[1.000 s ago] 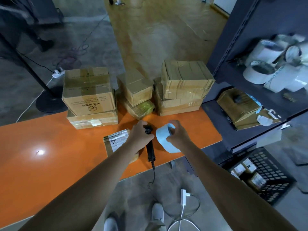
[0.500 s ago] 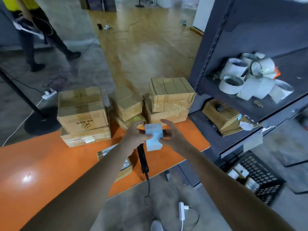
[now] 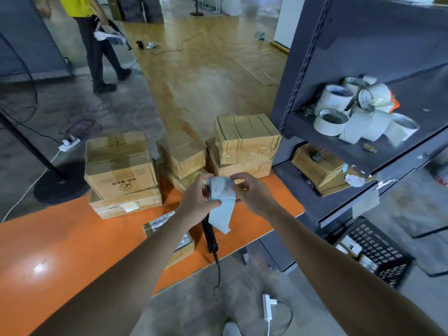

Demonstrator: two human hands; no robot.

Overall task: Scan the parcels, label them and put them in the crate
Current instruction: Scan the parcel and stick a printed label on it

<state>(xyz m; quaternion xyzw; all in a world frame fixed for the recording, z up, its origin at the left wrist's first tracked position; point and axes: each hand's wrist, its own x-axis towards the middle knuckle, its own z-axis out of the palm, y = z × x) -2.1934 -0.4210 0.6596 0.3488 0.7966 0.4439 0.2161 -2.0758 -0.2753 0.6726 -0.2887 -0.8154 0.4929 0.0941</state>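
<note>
Left hand (image 3: 197, 202) + right hand (image 3: 254, 195): pinching label strip (image 3: 221, 209) between them, above table (image 3: 60, 251) | look: pale blue, handwritten marks, tail dangling

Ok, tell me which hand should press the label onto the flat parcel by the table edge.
Left, probably. The left hand pinches the label strip, and the flat parcel lies just under its forearm; the right hand holds the roll.
</note>
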